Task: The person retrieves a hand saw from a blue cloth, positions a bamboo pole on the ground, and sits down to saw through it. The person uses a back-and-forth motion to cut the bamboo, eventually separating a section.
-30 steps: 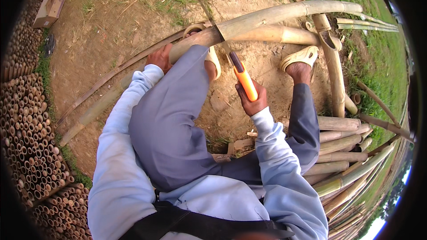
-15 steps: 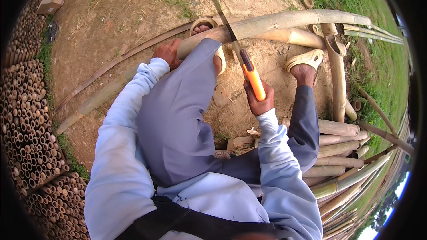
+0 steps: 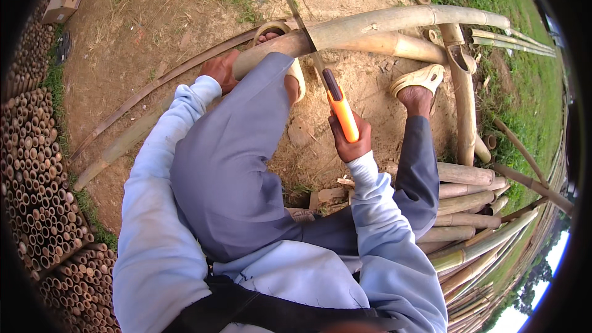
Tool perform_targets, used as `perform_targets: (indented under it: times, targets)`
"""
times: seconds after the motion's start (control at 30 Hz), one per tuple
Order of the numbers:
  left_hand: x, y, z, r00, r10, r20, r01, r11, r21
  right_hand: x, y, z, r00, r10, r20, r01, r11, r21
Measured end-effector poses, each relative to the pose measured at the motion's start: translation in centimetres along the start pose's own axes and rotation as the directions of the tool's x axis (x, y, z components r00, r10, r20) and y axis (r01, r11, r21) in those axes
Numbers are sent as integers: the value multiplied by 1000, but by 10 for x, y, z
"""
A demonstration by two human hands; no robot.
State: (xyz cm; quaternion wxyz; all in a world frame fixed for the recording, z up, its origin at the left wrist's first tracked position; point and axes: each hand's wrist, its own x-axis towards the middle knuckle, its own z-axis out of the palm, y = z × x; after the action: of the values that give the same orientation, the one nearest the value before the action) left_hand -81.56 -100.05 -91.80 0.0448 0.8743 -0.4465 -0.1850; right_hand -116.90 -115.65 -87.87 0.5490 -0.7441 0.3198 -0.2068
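Note:
A thick bamboo pole runs across in front of me, with my left knee pressed over it. My left hand grips the pole left of the knee, its fingers partly hidden. In my right hand is the orange and dark handle of a hand saw. The saw's long blade lies across the pole just right of the knee and points away to the far left. How deep the blade sits in the bamboo I cannot tell.
Another bamboo pole lies beneath, near an upright notched bamboo post. Cut bamboo pieces are piled at the right. Stacked bamboo tubes line the left side. A cardboard box stands far left. My sandalled feet are either side of the saw.
The saw and my right hand have shifted slightly within the view, as has the whole scene, a little left and up. Both hands keep their hold.

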Motion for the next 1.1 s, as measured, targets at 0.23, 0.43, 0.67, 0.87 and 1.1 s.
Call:
perform_targets:
  times: [0.23, 0.43, 0.67, 0.87, 1.1]
  targets:
    - [-2, -8, 6, 996, 70, -51, -73, 995, -67, -128, -49, -67, 980, 200, 8, -197, 970, -140]
    - [1, -4, -2, 998, 55, -3, -55, 997, -60, -51, -39, -28, 996, 88, -35, -90, 992, -89]
    - [5, -9, 5, 998, 66, -9, -66, 997, -27, -51, -13, -25, 997, 74, -4, -75, 996, -53]
    - [2, -7, 5, 997, 73, -4, -73, 992, -102, -130, -87, -72, 966, 257, 16, -251, 955, -155]
    - [3, -3, -7, 998, 20, 56, -15, 996, -92, 14, 16, 7, 999, 25, 20, -25, 1000, 13]
